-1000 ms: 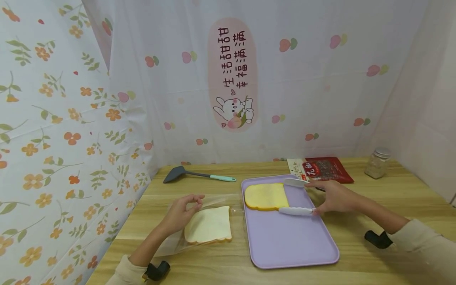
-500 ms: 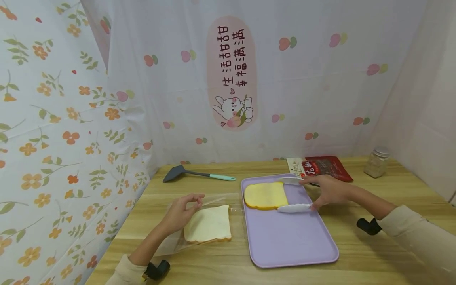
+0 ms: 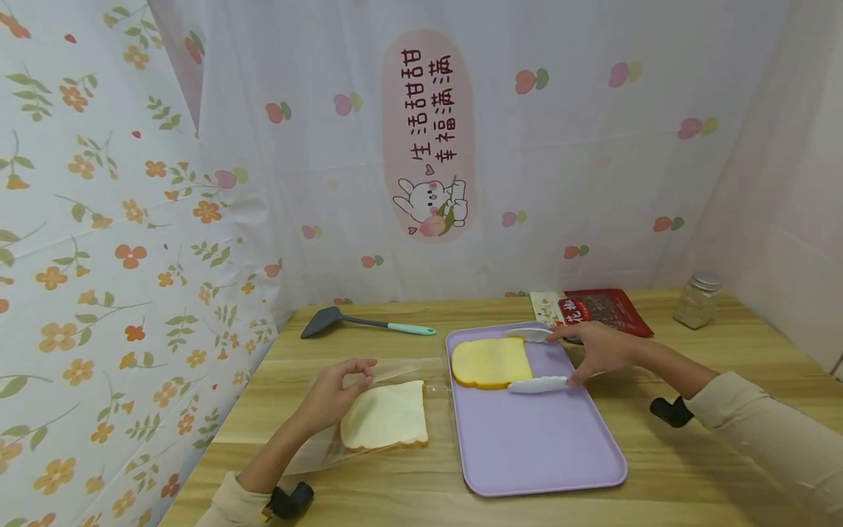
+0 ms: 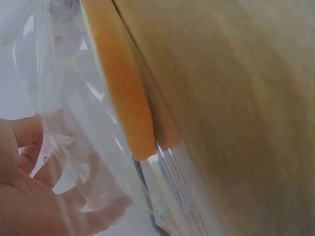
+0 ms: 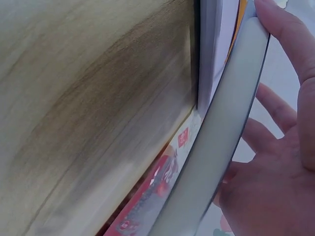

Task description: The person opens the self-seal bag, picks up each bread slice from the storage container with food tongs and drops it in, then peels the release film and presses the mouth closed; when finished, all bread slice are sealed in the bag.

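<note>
My right hand [image 3: 602,350] holds a pair of tongs [image 3: 538,385] with white tips, thumb on one arm and fingers on the other. The tongs' spread tips lie on either side of a yellow-topped bread slice [image 3: 490,362] on the purple tray [image 3: 527,446]. In the right wrist view one long pale tong arm [image 5: 216,123] runs under the thumb. My left hand [image 3: 332,395] is at a clear plastic bag [image 3: 443,402], its fingers [image 4: 106,214] spread and seen through the film. A white bread slice [image 3: 385,416] with a brown crust lies in the bag.
A dark turner [image 3: 362,320] with a mint handle lies at the back left of the wooden table [image 3: 369,494]. Behind the tray is a red and white spice packet [image 3: 602,311]. A glass jar [image 3: 698,301] stands at the back right. Patterned curtains hang behind and at the left.
My right hand has moved left with the tongs, so their tips reach a little further along the yellow slice's two sides. My left hand and the bag look unchanged.
</note>
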{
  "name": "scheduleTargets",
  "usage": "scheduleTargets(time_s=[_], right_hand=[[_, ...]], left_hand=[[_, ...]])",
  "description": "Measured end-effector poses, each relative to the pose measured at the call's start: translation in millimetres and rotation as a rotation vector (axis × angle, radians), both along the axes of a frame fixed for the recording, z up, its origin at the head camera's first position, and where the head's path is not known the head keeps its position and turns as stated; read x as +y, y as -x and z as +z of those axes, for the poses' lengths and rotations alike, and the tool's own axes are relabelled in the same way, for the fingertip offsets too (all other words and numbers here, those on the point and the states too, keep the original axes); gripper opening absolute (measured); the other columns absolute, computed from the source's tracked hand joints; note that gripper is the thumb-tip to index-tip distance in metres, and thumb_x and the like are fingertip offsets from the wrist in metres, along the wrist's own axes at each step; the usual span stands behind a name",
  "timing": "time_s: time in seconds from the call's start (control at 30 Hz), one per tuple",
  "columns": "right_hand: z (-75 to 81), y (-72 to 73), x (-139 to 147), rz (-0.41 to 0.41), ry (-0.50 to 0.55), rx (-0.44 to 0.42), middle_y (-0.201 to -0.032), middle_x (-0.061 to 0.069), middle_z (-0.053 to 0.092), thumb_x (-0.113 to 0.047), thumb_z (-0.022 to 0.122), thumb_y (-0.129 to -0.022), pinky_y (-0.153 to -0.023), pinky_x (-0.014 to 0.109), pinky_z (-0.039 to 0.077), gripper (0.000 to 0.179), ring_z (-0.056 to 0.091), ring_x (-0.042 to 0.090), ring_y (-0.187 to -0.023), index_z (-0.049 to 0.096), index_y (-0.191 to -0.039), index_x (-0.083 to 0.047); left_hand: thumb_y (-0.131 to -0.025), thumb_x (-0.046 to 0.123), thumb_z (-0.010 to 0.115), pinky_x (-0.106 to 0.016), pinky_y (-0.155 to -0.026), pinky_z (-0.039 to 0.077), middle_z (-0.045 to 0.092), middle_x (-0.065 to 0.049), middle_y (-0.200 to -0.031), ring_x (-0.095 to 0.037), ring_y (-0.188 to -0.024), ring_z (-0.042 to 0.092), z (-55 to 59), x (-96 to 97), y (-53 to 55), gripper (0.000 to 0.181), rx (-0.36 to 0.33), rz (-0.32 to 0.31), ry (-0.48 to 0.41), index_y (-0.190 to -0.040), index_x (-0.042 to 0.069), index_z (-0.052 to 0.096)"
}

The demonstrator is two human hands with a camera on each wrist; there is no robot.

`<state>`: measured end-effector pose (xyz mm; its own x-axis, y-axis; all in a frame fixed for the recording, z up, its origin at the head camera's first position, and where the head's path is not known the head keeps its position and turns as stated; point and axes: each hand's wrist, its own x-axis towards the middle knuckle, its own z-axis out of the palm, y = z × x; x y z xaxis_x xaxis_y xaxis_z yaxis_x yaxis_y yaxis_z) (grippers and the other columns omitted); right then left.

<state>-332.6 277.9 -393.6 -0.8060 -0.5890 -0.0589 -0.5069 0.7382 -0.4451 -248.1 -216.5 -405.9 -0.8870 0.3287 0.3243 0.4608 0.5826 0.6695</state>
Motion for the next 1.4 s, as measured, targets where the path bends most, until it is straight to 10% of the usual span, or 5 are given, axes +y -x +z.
scheduleTargets(time_s=[0.23,0.77,1.13,1.4], right_hand=[[-1.7,1.1,1,0.032,0.021,0.030,-0.143,0.025,0.049,-0.046,0.090,-0.068,-0.097,0.065,0.042,0.078,0.045,0.048,-0.130,0.062,-0.131,-0.010],[0.9,2.2,3,0.053,0.039,0.052,-0.136,0.024,0.057,-0.047,0.090,-0.067,-0.096,0.060,0.045,0.051,0.053,0.043,-0.124,0.070,-0.105,-0.019],[0.3,-5.1,6,-0.008,0.103,0.077,-0.136,0.024,0.058,-0.047,0.091,-0.065,-0.050,0.023,0.029,0.046,0.035,0.010,-0.056,0.062,-0.086,-0.017],[5.1,-12.1,5,-0.023,0.124,0.115,-0.132,0.019,0.062,-0.048,0.091,-0.064,-0.052,0.024,0.030,0.049,0.045,0.014,-0.066,0.058,-0.081,-0.016]], left_hand=[[-0.096,0.014,0.066,-0.057,-0.098,0.045,0.067,-0.012,-0.126,-0.035,-0.125,0.056,-1.4,-0.6,1.5,0.006,0.029,0.008,-0.005,-0.093,0.009,0.066],[-0.096,0.013,0.066,-0.049,-0.085,0.049,0.065,-0.014,-0.128,-0.035,-0.088,0.068,3.3,1.4,-1.0,0.008,0.034,-0.008,0.008,-0.094,0.005,0.066],[-0.096,0.013,0.066,-0.056,-0.092,0.048,0.066,-0.017,-0.126,-0.037,-0.120,0.059,1.3,-0.1,-1.0,0.009,0.058,-0.019,-0.001,-0.093,0.004,0.066],[-0.097,0.015,0.065,-0.054,-0.091,0.049,0.066,-0.017,-0.126,-0.037,-0.115,0.062,0.7,-1.0,-1.2,0.009,0.051,-0.019,-0.007,-0.092,0.006,0.066]])
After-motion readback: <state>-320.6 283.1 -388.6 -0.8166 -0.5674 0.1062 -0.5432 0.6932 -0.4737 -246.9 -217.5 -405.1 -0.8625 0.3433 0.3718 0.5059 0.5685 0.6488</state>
